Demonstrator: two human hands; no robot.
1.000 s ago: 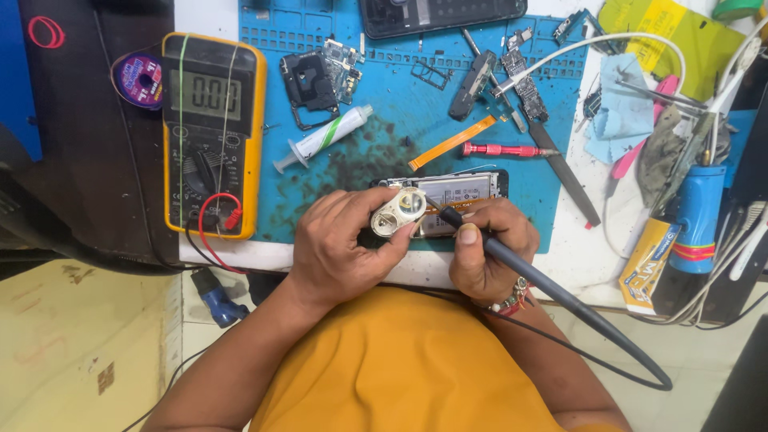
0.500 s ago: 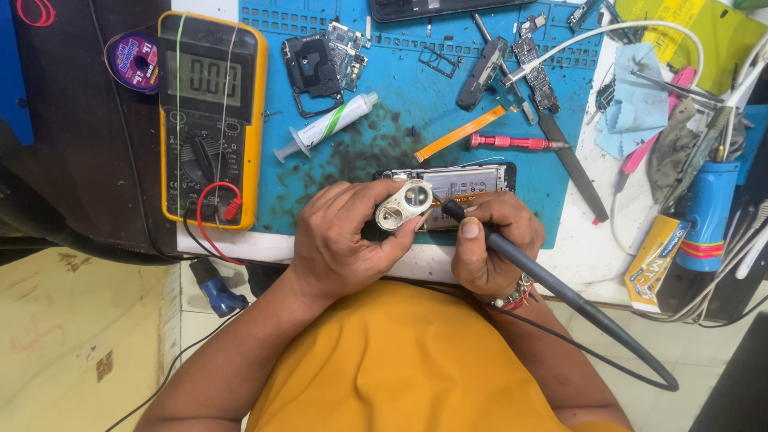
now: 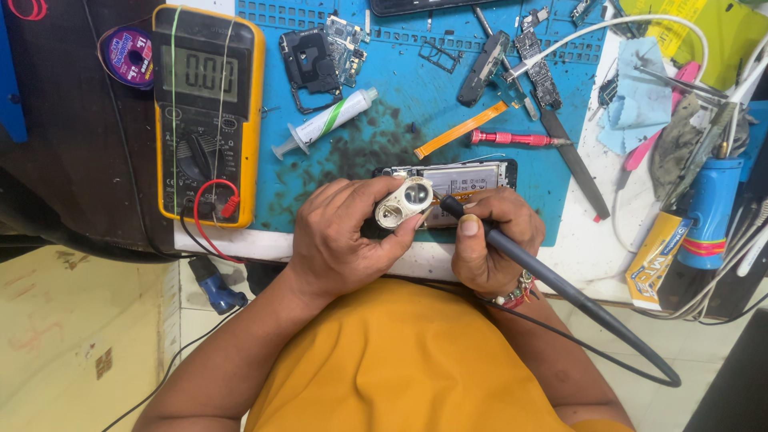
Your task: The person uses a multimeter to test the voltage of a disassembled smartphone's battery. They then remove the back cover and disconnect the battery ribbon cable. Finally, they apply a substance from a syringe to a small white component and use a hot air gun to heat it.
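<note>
A person in a yellow shirt sits at a cluttered table [image 3: 576, 256], seen from above. Their left hand [image 3: 340, 236] is closed around a small white two-lens magnifier [image 3: 404, 204], held just over an opened phone [image 3: 452, 180] that lies on a blue work mat [image 3: 400, 104]. Their right hand [image 3: 488, 236] grips a dark soldering iron [image 3: 544, 276] like a pen, its tip pointed at the phone's lower edge under the lens. The phone's back is already off and its insides show, and loose parts lie on the mat, so the repair looks midway, with reassembly left. The iron's tip and the exact spot it works on are hidden by the magnifier and fingers. A yellow multimeter [image 3: 208, 112] stands to the left, and a red screwdriver [image 3: 512, 138] lies above the phone.
</note>
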